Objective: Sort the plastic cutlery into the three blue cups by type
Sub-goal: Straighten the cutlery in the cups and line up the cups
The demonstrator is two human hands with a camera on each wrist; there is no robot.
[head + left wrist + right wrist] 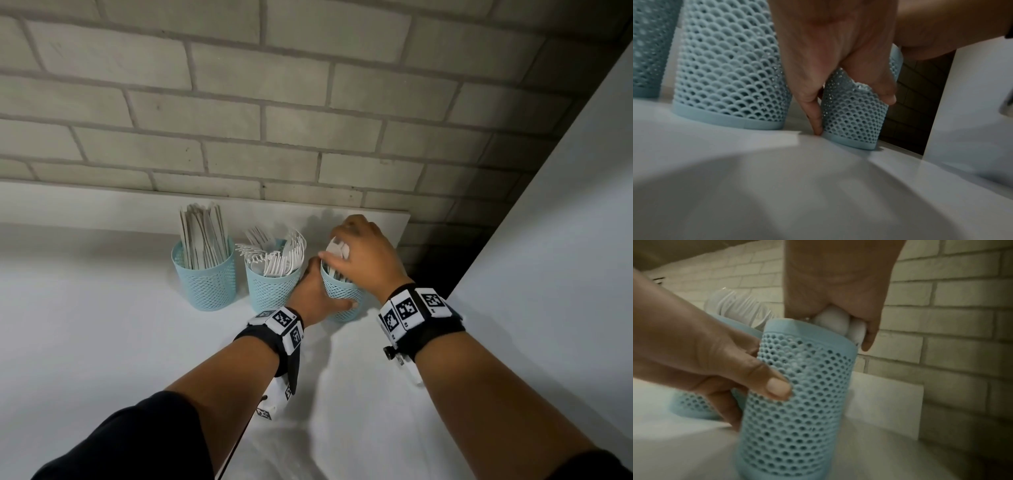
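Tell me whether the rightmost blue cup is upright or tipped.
Slightly tipped. In the right wrist view the rightmost blue cup leans, gripped by the left hand, while the right hand holds spoons at its rim.

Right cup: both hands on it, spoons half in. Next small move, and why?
Probably let the right hand release the spoons so they settle into the right cup. Their bowls are bunched under its fingers just above the rim, the left hand holds the cup's side, and the knife cup and fork cup already look sorted.
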